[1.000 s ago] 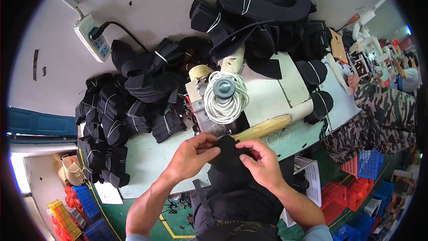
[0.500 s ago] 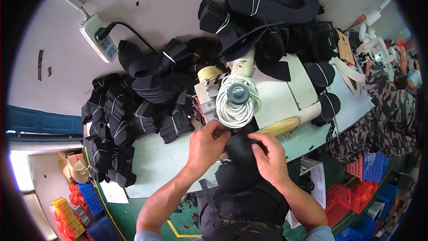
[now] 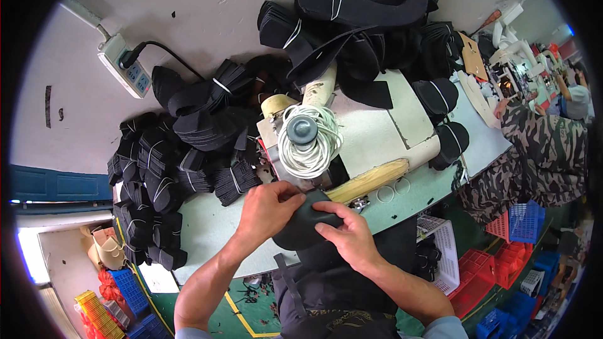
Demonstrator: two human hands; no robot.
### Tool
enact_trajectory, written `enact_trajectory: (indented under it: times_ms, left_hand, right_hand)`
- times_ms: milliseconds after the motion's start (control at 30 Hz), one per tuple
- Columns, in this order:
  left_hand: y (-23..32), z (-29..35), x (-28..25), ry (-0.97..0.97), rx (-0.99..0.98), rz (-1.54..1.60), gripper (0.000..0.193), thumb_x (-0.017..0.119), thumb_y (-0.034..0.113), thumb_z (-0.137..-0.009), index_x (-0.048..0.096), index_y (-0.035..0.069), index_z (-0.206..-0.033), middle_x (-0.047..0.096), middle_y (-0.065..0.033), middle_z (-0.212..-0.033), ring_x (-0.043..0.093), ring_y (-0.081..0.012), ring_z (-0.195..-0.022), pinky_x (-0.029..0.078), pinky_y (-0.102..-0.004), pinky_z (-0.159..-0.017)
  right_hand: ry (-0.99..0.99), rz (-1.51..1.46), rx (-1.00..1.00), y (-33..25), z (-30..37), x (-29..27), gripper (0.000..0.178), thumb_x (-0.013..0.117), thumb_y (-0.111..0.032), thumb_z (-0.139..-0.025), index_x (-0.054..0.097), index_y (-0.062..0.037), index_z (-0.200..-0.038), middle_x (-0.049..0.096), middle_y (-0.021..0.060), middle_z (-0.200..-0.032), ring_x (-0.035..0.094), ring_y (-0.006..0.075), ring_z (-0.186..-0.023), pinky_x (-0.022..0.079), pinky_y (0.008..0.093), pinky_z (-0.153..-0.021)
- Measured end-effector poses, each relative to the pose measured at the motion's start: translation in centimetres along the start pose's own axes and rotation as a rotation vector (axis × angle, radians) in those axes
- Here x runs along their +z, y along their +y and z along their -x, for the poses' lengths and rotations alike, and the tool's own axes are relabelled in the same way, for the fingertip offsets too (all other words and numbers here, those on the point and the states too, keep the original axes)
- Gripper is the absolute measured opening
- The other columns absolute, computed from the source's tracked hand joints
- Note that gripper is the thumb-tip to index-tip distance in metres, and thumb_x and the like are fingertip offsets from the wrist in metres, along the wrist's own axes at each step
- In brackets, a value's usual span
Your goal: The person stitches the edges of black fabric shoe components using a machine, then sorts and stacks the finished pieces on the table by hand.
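Both hands hold a black, smooth, rounded piece of fabric or foam just in front of a machine on the table. My left hand pinches its upper left edge between thumb and fingers. My right hand grips the right side, thumb and index finger on top; the other fingers are partly hidden. Directly beyond the piece, a coil of white cord hangs around the dark round knob of the machine. A yellowish wooden strip runs along the machine's near edge.
Bundles of tied black pieces crowd the table's left; more black strips are heaped behind the machine. A power strip hangs on the wall. To the right are a person in camouflage clothing and a red crate.
Both hands have come back from the machine with the black piece, which now lies flatter between them. The whole view has shifted slightly, and scene objects appear farther left.
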State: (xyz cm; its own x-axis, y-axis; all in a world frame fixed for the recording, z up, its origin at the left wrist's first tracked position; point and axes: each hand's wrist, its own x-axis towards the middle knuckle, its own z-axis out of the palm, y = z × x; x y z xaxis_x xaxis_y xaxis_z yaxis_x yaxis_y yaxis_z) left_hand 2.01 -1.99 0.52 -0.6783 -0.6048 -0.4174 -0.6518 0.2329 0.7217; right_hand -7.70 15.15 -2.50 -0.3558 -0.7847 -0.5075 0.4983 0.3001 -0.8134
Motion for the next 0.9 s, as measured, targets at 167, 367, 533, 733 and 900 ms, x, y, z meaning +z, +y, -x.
enact_trajectory:
  times_ms: [167, 367, 533, 733, 900]
  left_hand:
    - [0.4, -1.6, 0.3, 0.089, 0.098, -0.189, 0.023, 0.069, 0.027, -0.081, 0.073, 0.005, -0.089, 0.071, -0.0144, -0.08, 0.07, -0.0312, -0.075, 0.054, -0.0404, -0.071]
    - [-0.9, 3.1, 3.9, 0.255, 0.065, 0.079, 0.019, 0.07, 0.021, -0.084, 0.071, 0.003, -0.09, 0.069, -0.015, -0.082, 0.067, -0.0324, -0.07, 0.052, -0.0406, -0.066]
    - [-4.3, 6.7, 6.3, 0.045, 0.083, 0.015, 0.023, 0.072, 0.018, -0.082, 0.069, -0.001, -0.096, 0.068, -0.0153, -0.085, 0.067, -0.0285, -0.074, 0.053, -0.0376, -0.071]
    - [-10.0, 8.6, 10.0, 0.158, 0.178, -0.407, 0.048, 0.075, 0.025, -0.081, 0.061, 0.0, -0.119, 0.057, -0.0244, -0.12, 0.054, -0.041, -0.111, 0.047, -0.0476, -0.093]
    - [-9.7, 9.4, 9.9, 0.13, 0.131, -0.509, 0.04, 0.068, 0.034, -0.09, 0.06, 0.012, -0.123, 0.06, -0.0216, -0.123, 0.064, -0.0285, -0.096, 0.051, -0.0394, -0.082]
  right_hand:
    - [0.058, 0.105, -0.165, -0.6, -0.8, 0.4, 0.035, 0.06, -0.006, -0.091, 0.056, 0.0008, -0.126, 0.063, 0.0122, -0.117, 0.064, 0.0171, -0.097, 0.051, 0.027, -0.081]
    - [0.478, 0.78, -0.84, -6.9, -0.8, -3.4, 0.047, 0.06, -0.003, -0.09, 0.047, 0.0048, -0.135, 0.066, 0.0223, -0.108, 0.065, 0.0368, -0.082, 0.053, 0.0408, -0.075]
    - [0.546, 1.266, -1.167, -9.0, -2.2, -8.7, 0.045, 0.061, 0.009, -0.068, 0.066, -0.0006, -0.112, 0.068, 0.0133, -0.109, 0.063, 0.0367, -0.103, 0.052, 0.0426, -0.088]
    - [0.479, 0.864, -1.06, -3.8, -1.3, -7.1, 0.029, 0.063, 0.006, -0.066, 0.063, -0.0037, -0.094, 0.062, 0.0134, -0.086, 0.06, 0.0377, -0.093, 0.045, 0.0489, -0.093]
    - [0.401, 0.497, -0.841, -0.6, 0.1, -3.8, 0.02, 0.063, 0.002, -0.078, 0.063, -0.005, -0.096, 0.06, 0.0147, -0.084, 0.057, 0.0371, -0.082, 0.045, 0.0447, -0.074]
